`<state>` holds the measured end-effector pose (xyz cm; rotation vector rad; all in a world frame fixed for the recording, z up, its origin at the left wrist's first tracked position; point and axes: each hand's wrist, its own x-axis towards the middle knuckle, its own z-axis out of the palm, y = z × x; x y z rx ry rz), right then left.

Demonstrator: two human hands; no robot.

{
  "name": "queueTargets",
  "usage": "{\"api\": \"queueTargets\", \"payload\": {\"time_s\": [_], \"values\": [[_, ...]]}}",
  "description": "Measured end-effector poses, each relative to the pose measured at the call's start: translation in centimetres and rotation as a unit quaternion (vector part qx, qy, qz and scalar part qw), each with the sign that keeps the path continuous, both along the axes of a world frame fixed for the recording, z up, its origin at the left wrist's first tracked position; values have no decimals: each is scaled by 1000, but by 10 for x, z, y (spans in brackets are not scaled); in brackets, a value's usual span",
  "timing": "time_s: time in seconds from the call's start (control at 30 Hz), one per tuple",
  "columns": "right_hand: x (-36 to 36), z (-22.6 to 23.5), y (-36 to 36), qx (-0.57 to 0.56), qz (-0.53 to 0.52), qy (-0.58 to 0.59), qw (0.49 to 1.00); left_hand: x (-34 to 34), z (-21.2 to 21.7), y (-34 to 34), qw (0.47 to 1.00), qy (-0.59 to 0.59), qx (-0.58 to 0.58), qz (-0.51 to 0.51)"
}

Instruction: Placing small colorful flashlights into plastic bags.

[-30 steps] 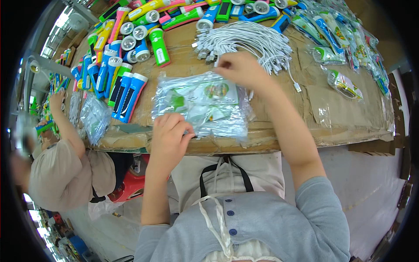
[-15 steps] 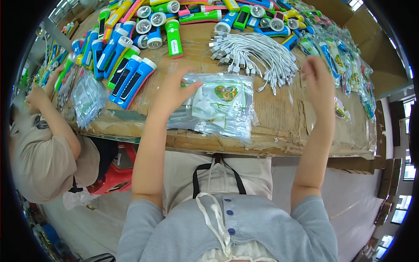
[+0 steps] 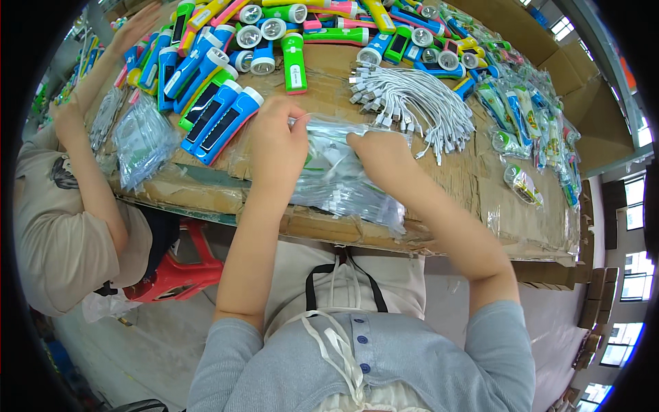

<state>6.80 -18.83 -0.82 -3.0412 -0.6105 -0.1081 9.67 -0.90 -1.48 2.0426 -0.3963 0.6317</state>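
Note:
A clear plastic bag (image 3: 331,159) with a printed insert lies in front of me, on a stack of similar bags (image 3: 353,207) at the table's near edge. My left hand (image 3: 280,134) pinches the top left corner of this bag. With thumb and fingers closed, my right hand (image 3: 379,152) grips its upper edge on the other side. Beyond the left hand lie a green flashlight (image 3: 294,65) and two blue flashlights (image 3: 226,125) with dark panels. A fanned bundle of white cables (image 3: 422,103) rests past my right hand.
Many colourful flashlights (image 3: 272,29) are heaped along the far side. Bagged flashlights (image 3: 525,117) pile up at the right, one bagged flashlight (image 3: 523,184) lying nearer. At left, a co-worker's arm (image 3: 89,161) is beside another stack of bags (image 3: 144,141) and a red stool (image 3: 182,271).
My right hand has come in from the right, beside the cables, and now grips the bag's top edge. My left hand has closed on its corner. The co-worker's far hand has reached toward the flashlights.

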Motion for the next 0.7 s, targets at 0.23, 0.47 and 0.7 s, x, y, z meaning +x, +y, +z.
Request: {"api": "queueTargets", "payload": {"time_s": [0.23, 0.47, 0.7], "values": [[27, 61, 23, -228, 42, 257, 938, -9, 17, 5, 969, 176, -173, -24], [173, 31, 66, 109, -70, 60, 990, -8, 2, 22, 916, 301, -258, -59], [224, -34, 80, 266, -193, 212, 920, -14, 0, 21, 914, 308, -256, -62]]}}
